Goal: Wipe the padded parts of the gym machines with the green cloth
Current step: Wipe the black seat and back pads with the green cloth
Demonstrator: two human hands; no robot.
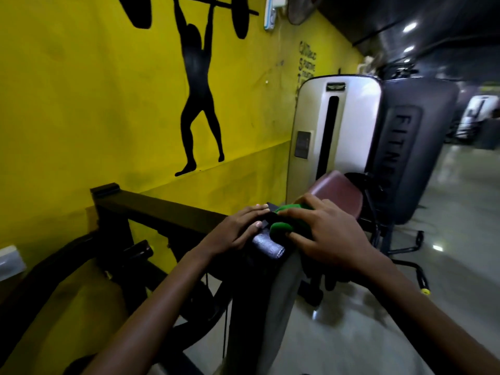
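Both hands sit on top of the near machine: right hand [322, 234] has its fingers curled over the bunched green cloth [286, 221], left hand [238, 228] lies flat beside it, fingers straight. The maroon pad [338, 193] waits just beyond, straight ahead of the right hand.

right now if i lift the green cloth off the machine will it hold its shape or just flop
Likely it flops: the green cloth is bunched in soft rounded folds under the right hand. It looks light, since fingers alone gather it. Probably not slippery, as its surface seems fuzzy, though blur limits detail.
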